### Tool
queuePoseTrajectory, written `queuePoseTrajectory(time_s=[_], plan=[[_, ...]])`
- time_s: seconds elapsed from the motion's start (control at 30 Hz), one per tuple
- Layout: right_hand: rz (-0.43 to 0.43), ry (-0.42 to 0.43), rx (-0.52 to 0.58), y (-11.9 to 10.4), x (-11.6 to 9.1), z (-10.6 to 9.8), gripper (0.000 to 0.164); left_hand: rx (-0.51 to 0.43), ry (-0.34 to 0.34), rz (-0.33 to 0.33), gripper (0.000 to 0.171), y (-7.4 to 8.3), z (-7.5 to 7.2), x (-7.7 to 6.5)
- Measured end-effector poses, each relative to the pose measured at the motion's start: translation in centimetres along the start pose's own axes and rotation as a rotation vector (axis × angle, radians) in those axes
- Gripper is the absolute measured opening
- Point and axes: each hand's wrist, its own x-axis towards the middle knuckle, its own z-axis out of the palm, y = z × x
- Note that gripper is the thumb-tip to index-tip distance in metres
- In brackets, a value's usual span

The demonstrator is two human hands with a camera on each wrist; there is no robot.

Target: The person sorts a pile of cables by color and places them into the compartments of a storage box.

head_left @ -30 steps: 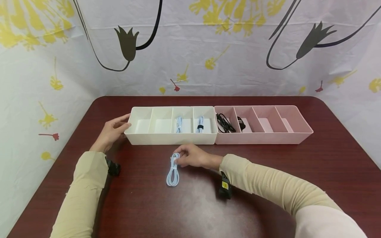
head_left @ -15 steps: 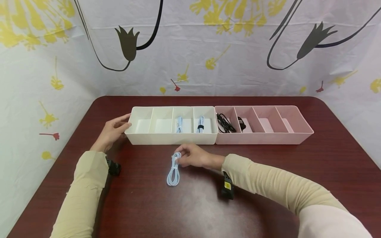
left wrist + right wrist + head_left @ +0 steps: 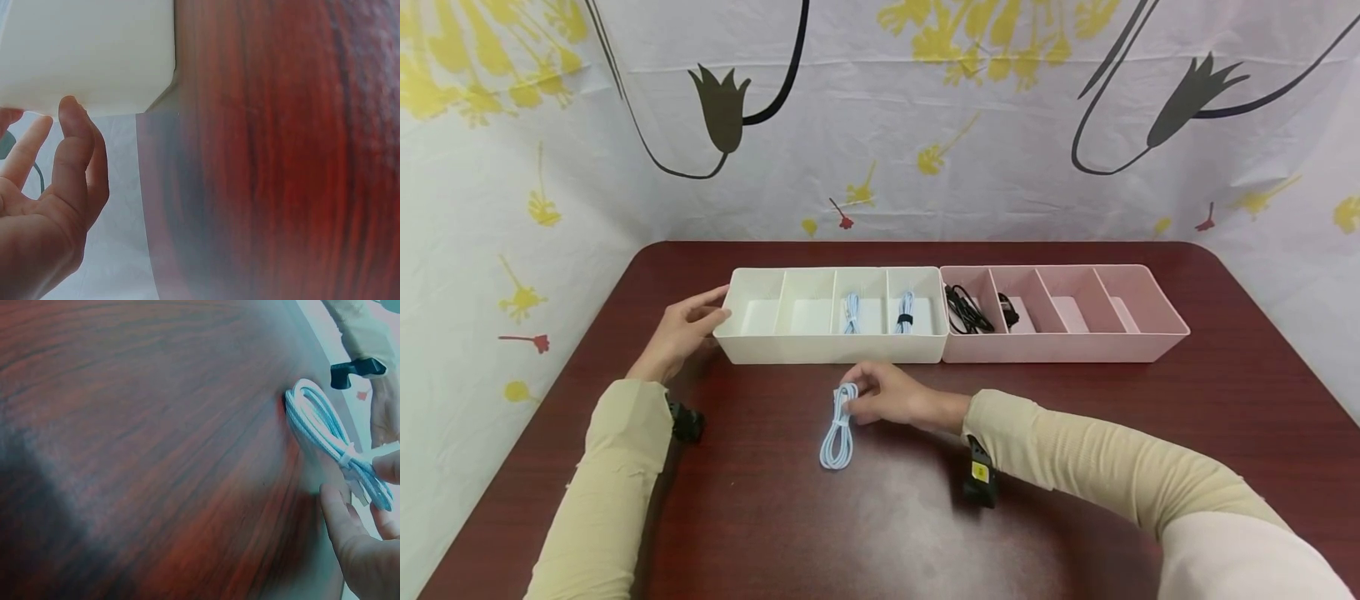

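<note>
Between the thumb and fingers of my right hand (image 3: 891, 396), a coiled light-blue charging cable (image 3: 837, 437) is pinched at its upper end, in front of the white divided organizer box (image 3: 831, 350). Its loop hangs down toward me; in the right wrist view the cable (image 3: 322, 422) shows a tie round its middle and a connector near the fingers. My left hand (image 3: 681, 333) touches the left end of the white box with its fingertips. In the left wrist view, those fingers (image 3: 75, 144) meet the box's end wall, mostly extended.
Two bundled light-blue cables (image 3: 905, 312) lie in separate compartments of the white box. Adjoining it on the right is a pink divided box (image 3: 1052, 348), holding a black cable (image 3: 967, 310) and another black item (image 3: 1007, 312). Both stand on a dark red wooden table (image 3: 760, 517).
My right hand and the cable have shifted very slightly to the right, and the right forearm with them. The left hand and both boxes stay in place.
</note>
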Motion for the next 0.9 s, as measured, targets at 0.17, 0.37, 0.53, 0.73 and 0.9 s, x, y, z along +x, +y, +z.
queuePoseTrajectory(time_s=[0.17, 0.37, 0.53, 0.73, 0.9], plan=[[0.002, 0.025, 0.033, -0.13, -0.13, 0.35, 0.025, -0.003, -0.001, 0.000, 0.057, 0.01, -0.03, 0.04], [0.006, 0.053, 0.068, -0.13, -0.22, 0.60, 0.026, -0.009, 0.002, -0.002, 0.057, 0.03, 0.01, 0.08], [0.002, 0.051, 0.084, 0.05, -0.17, 0.59, 0.027, -0.012, 0.002, -0.008, 0.057, 0.06, 0.03, 0.03], [0.003, 0.051, 0.094, 0.17, -0.15, 0.56, 0.028, -0.016, 0.004, -0.015, 0.057, 0.09, 0.02, 0.00], [0.018, 0.065, 0.111, 0.10, -0.28, 0.55, 0.028, -0.008, 0.007, -0.013, 0.056, 0.10, 0.04, 0.01]])
